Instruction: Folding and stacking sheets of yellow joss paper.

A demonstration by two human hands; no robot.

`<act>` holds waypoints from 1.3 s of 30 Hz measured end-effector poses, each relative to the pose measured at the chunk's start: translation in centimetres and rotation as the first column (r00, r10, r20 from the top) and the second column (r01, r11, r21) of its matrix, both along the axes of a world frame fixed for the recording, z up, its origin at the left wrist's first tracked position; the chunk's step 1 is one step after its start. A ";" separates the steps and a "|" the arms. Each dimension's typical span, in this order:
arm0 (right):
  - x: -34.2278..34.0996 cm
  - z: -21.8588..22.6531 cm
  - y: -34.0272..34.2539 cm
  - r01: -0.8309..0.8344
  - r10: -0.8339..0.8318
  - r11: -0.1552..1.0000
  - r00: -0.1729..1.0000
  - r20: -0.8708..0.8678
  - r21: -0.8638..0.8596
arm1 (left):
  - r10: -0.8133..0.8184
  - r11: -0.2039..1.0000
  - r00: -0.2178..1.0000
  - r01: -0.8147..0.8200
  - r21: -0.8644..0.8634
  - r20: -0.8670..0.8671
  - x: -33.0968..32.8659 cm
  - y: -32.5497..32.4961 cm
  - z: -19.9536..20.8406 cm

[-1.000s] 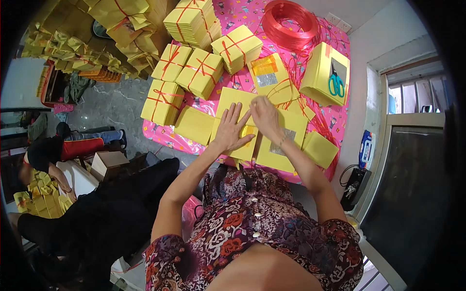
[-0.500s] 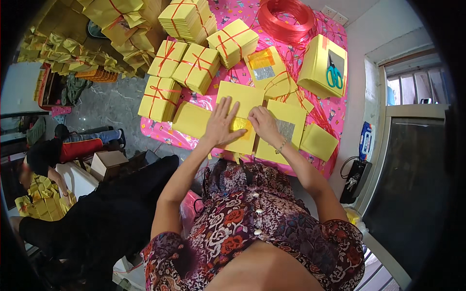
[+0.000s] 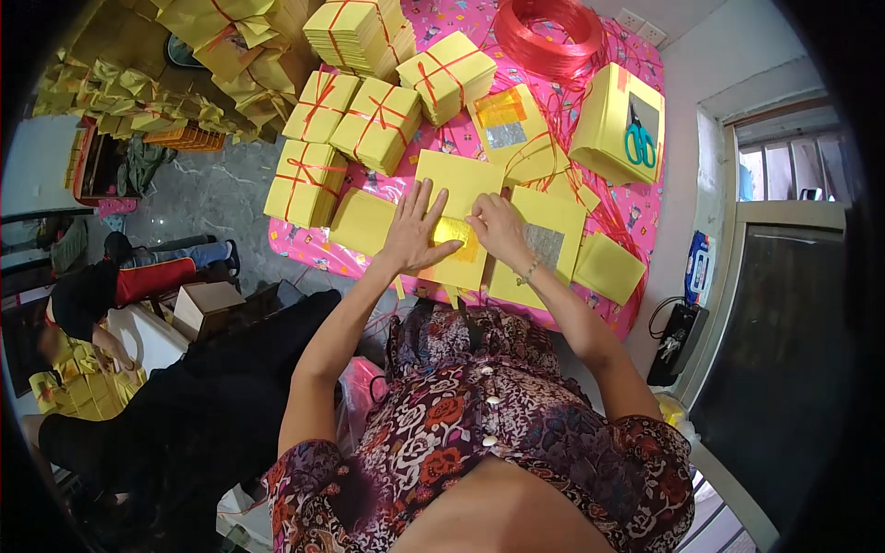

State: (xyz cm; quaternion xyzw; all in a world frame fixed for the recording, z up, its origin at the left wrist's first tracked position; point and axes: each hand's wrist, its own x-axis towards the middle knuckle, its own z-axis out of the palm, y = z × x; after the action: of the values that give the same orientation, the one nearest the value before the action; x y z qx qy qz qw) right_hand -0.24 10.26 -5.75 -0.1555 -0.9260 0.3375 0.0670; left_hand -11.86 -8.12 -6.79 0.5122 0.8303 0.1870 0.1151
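A stack of yellow paper sheets (image 3: 459, 175) lies near the front edge of the table, with a shiny gold foil patch (image 3: 454, 232) on its top sheet. My left hand (image 3: 413, 232) rests flat on this stack, fingers spread, thumb across the foil. At the stack's right edge my right hand (image 3: 499, 226) has its fingers curled together on the paper; the fingertips are partly hidden. Just under my right wrist lies another yellow sheet with a silver foil patch (image 3: 544, 241). A plain folded yellow piece (image 3: 358, 223) is to the left of my left hand.
Bundles of yellow paper (image 3: 378, 124) tied with red string stand at the back left. Teal-handled scissors (image 3: 639, 143) lie on a tall yellow stack (image 3: 599, 134). Behind sits a coil of red plastic string (image 3: 548, 41). At far left, a co-worker's hand (image 3: 112, 346) handles yellow paper.
My left hand stays flat on the stack, its fingers slightly more spread. My right hand keeps to the paper's edge with little movement. The whole view has shifted slightly.
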 end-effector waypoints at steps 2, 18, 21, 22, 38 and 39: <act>0.1 0.5 -0.1 -0.036 0.036 0.999 0.995 -0.098 0.009 | 0.009 1.000 1.000 -0.009 -0.004 0.003 -0.1 -0.1 0.1; -0.3 3.3 0.4 -0.092 0.291 0.851 0.902 -0.318 0.517 | 0.155 0.258 0.013 -0.966 -0.028 0.988 4.1 4.8 2.1; -0.1 4.2 -1.2 -0.148 0.317 0.847 0.912 -0.261 0.510 | 0.065 0.277 0.081 -0.959 0.060 0.995 2.9 4.7 -0.1; -0.2 4.7 -1.7 -0.155 0.311 0.867 0.911 -0.272 0.474 | 0.051 0.302 0.149 -0.945 0.127 0.988 2.6 4.4 -1.3; 5.6 2.7 -3.0 -0.168 0.227 0.949 0.952 -0.206 0.268 | 0.195 0.155 -0.114 -0.977 -0.146 0.974 -1.2 -11.7 -8.1; 5.8 2.8 -2.9 -0.179 0.233 0.950 0.953 -0.196 0.257 | 0.194 0.161 -0.118 -0.975 -0.150 0.974 -1.4 -11.7 -8.7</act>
State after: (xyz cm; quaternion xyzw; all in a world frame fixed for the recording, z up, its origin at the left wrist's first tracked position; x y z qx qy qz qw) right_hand 5.51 7.31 -2.97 -0.0093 -0.9571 0.2457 0.1531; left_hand -13.22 -19.77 -15.45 -0.2142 0.5993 0.7419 0.2111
